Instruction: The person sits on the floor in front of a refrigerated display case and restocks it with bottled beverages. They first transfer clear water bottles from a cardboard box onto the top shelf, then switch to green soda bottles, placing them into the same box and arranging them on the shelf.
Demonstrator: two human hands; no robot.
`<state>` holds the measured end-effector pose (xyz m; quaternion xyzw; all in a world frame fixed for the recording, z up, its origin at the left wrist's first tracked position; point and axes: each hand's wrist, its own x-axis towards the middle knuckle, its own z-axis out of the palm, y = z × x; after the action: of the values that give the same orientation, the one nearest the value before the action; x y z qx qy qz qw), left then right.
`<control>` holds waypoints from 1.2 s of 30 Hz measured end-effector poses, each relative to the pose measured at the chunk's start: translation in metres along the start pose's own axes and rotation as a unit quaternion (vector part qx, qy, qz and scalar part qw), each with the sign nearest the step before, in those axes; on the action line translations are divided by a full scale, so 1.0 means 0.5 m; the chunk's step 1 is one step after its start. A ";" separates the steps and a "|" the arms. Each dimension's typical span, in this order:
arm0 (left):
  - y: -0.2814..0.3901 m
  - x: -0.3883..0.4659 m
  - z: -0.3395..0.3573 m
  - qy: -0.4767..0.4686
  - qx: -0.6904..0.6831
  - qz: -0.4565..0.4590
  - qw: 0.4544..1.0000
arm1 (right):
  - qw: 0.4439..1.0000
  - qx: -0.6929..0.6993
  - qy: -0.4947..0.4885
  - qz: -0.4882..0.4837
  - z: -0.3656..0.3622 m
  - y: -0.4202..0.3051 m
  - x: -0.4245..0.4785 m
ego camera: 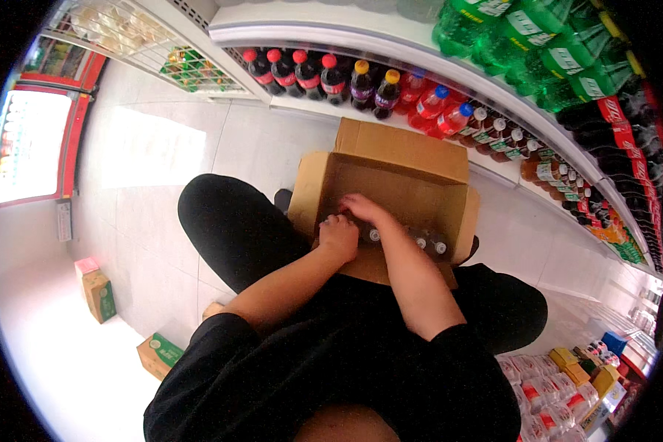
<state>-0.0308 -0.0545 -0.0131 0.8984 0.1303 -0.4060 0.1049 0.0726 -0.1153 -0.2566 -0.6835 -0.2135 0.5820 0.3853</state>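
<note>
An open cardboard box sits before me between my bent knees, its flaps folded outward. Inside, along its near side, stand a few bottles with white caps. My left hand is in the near left part of the box, its fingers curled downward. Just beyond it, my right hand reaches across to the box's left side, fingers bent and close to the left hand. What lies under the fingers of either hand is hidden, so any hold is unclear.
Beyond the box runs a store shelf with cola bottles, red drink bottles and tea bottles. Green soda bottles fill the upper level. Small cartons stand at left; shrink-wrapped bottles are at lower right.
</note>
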 end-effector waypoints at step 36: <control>-0.087 0.044 -0.142 -0.226 0.124 0.126 0.958 | 0.924 -0.370 0.052 0.076 0.060 -0.240 -0.306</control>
<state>0.0195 0.0106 0.0127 0.7986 -0.0625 -0.5946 0.0694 0.0271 -0.1468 -0.0677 -0.8210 -0.3408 0.4528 0.0695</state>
